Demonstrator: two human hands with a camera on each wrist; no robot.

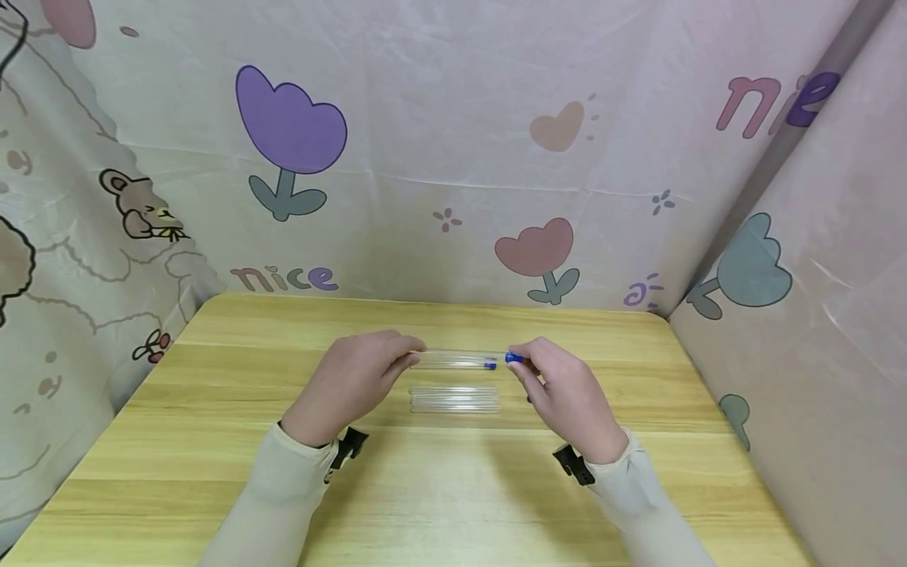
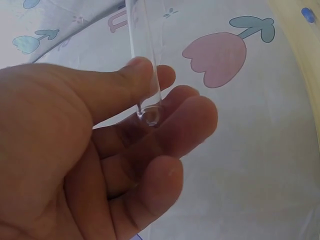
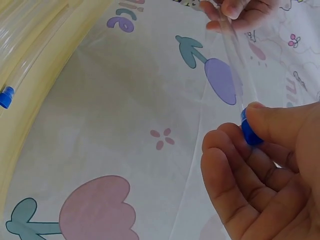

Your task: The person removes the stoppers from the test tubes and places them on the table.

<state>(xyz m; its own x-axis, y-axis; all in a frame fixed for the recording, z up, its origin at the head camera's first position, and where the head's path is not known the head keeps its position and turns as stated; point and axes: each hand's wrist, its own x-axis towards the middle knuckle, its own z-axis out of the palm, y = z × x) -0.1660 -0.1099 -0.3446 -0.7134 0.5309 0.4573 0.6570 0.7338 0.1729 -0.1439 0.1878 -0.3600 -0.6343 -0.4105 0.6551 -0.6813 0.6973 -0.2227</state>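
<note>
While I am holding the clear test tube (image 1: pixel 453 360) level above the wooden table (image 1: pixel 212 441), between my two hands, I am logging the items as follows. Left hand (image 1: pixel 350 382), at nine o'clock of the tube: thumb and forefinger are pinching the rounded closed end, and the other fingers (image 2: pixel 165 150) are lying loosely curled beneath it. Right hand (image 1: pixel 567 394), at three o'clock: thumb and fingertips are pinching the blue cap (image 3: pixel 250 131) at the tube's open end. From the head view I cannot tell whether the cap is fully seated; in the right wrist view it is sitting against the mouth. Stock below: a small row of further clear tubes (image 1: pixel 453 399) is lying on the table at six o'clock of the held one, just beside my hands, and a second blue cap (image 3: pixel 6 96) is showing on a tube lying at the table edge. Backdrop: a patterned cloth with tulips (image 1: pixel 290 126) is hanging at twelve o'clock. Step in hand, as I judge it: working the cap at the mouth. The next move is calling for a steady left pinch while the right turns or presses squarely along the tube's axis, with light force, glass being brittle.
</note>
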